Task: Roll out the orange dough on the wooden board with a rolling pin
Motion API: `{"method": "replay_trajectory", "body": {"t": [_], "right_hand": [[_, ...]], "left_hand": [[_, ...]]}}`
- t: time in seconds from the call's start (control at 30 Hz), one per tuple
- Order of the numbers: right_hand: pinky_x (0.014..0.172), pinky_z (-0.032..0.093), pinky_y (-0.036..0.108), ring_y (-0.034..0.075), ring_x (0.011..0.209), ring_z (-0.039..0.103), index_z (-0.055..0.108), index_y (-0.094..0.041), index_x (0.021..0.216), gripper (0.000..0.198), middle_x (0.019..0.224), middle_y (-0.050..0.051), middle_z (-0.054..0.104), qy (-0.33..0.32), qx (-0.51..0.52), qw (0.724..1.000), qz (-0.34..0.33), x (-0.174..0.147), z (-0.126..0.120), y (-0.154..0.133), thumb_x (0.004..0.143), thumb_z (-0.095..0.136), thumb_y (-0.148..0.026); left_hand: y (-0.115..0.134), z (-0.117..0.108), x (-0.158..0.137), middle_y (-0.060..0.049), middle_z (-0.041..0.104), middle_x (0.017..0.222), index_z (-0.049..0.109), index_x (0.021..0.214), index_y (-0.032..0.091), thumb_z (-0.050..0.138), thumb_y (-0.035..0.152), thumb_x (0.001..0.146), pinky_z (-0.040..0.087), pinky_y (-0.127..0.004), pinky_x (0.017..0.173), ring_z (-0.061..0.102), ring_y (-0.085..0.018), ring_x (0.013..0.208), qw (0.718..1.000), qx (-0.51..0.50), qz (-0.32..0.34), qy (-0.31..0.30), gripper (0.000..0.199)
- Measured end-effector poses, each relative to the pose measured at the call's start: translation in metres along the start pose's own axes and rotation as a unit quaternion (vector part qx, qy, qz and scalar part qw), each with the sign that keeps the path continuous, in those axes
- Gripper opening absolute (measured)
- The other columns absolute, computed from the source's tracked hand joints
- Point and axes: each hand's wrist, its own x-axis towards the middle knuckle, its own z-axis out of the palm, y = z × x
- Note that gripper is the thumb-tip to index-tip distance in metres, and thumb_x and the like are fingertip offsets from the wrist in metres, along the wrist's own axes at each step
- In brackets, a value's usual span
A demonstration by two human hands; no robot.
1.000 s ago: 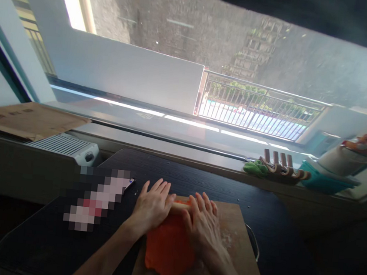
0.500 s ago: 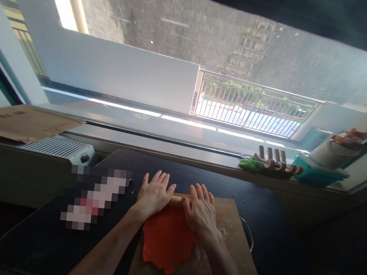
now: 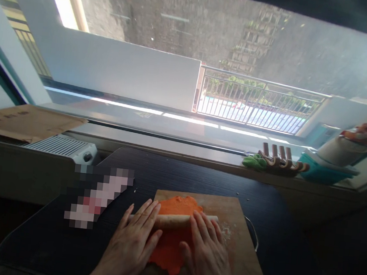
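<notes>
A pale wooden rolling pin [image 3: 174,221] lies across a flat sheet of orange dough [image 3: 179,205]. My left hand [image 3: 137,235] rests on the pin's left part, fingers stretched out over it and thumb apart. On the right part, my right hand [image 3: 206,245] lies with its fingers extended over the wood and the thumb towards the middle. Neither hand wraps round the pin. Under the dough is a wooden cutting board [image 3: 242,262] with a metal handle on its right side. White flour [image 3: 227,232] dusts the board right of the dough. My hands cover parts of the pin and dough.
The board lies on a dark table [image 3: 141,163]. A blurred-out pinkish object [image 3: 108,195] is at left. Beyond are a white heater [image 3: 85,153], brown cardboard [image 3: 24,123], a green cloth [image 3: 255,161], a brown rack [image 3: 279,163] and a teal container [image 3: 324,170] by the window.
Both hands and the rolling pin have come back from the board's far edge towards me, onto the middle of the dough. The dough's far part now shows. The view has shifted slightly.
</notes>
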Motion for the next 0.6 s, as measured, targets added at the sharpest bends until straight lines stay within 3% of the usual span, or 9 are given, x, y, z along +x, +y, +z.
{"method": "replay_trajectory", "body": {"t": [0.1, 0.2, 0.47, 0.6], "right_hand": [[0.111, 0.029, 0.043, 0.023, 0.123, 0.05, 0.055, -0.019, 0.133, 0.043, 0.133, 0.008, 0.058, -0.033, 0.018, 0.998, 0.041, 0.034, -0.002, -0.006, 0.097, 0.039, -0.036], [0.111, 0.028, 0.043, 0.023, 0.12, 0.052, 0.054, -0.019, 0.133, 0.042, 0.13, 0.008, 0.06, -0.025, 0.02, 0.998, 0.045, 0.039, 0.002, -0.007, 0.096, 0.041, -0.033], [0.091, 0.046, 0.034, 0.02, 0.101, 0.061, 0.05, -0.026, 0.134, 0.042, 0.116, 0.004, 0.066, 0.036, 0.025, 0.998, -0.042, -0.028, 0.004, 0.008, 0.093, 0.048, -0.029], [0.091, 0.046, 0.036, 0.022, 0.108, 0.058, 0.064, -0.03, 0.111, 0.024, 0.122, 0.003, 0.062, 0.002, 0.03, 0.999, -0.041, -0.004, -0.01, 0.003, 0.093, 0.048, -0.032]], "left_hand": [[-0.003, -0.005, 0.035, -0.01, 0.05, 0.144, 0.047, 0.139, 0.015, 0.032, 0.038, 0.095, 0.029, -0.054, 0.112, 0.043, -0.028, 0.136, 0.997, -0.018, -0.042, -0.061, 0.052], [-0.003, -0.009, 0.05, -0.011, 0.049, 0.144, 0.048, 0.138, 0.013, 0.03, 0.037, 0.096, 0.026, -0.057, 0.112, 0.04, -0.029, 0.138, 0.995, -0.022, -0.059, -0.073, 0.052], [-0.004, -0.013, -0.028, -0.006, 0.047, 0.147, 0.036, 0.146, 0.023, 0.041, 0.037, 0.094, 0.027, -0.046, 0.115, 0.047, -0.023, 0.134, 0.999, -0.006, 0.034, 0.019, 0.053], [0.005, -0.021, -0.003, -0.007, 0.059, 0.136, 0.053, 0.134, 0.021, 0.039, 0.034, 0.094, 0.028, -0.05, 0.115, 0.051, -0.025, 0.13, 0.999, -0.033, -0.013, 0.01, 0.045]]}}
